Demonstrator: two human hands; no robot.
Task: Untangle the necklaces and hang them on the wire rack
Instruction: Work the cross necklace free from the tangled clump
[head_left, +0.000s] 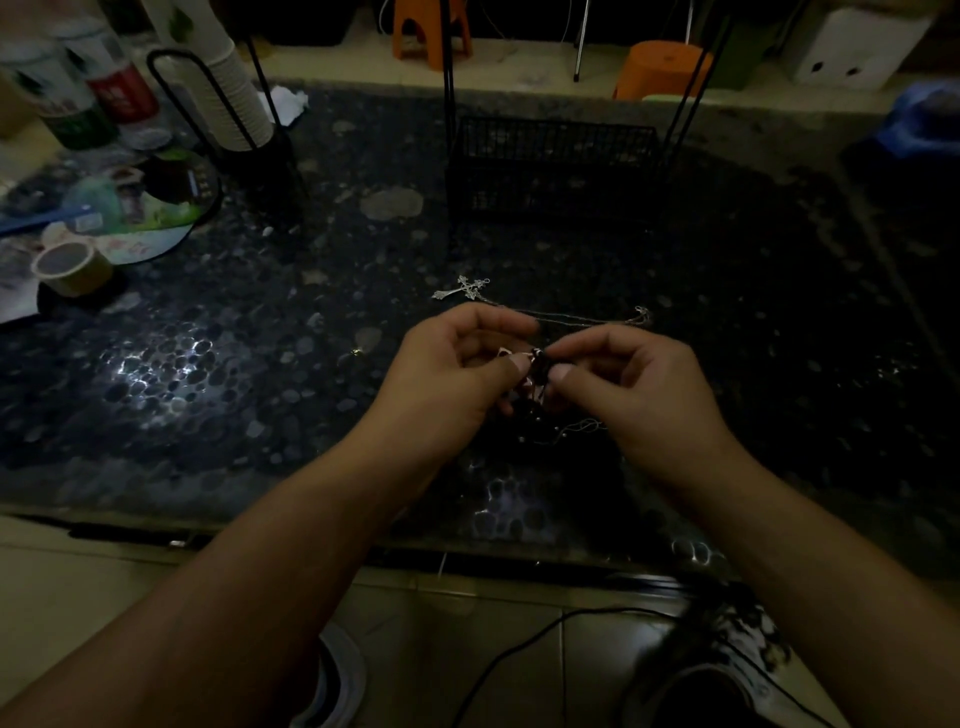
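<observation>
Over the middle of the dark pebble-patterned table, my left hand and my right hand meet thumb to thumb. Both pinch a small tangle of dark beaded necklace; more of its dark beads and a thin chain hang below onto the table. A silver cross pendant lies just beyond my left hand, and its fine chain runs right behind my fingers. The black wire rack stands at the back centre, with thin upright rods.
At the back left stand a stack of paper cups in a black holder, bottles, a round printed fan and a tape roll. Orange stools sit on the floor behind. A black cable crosses the floor near me.
</observation>
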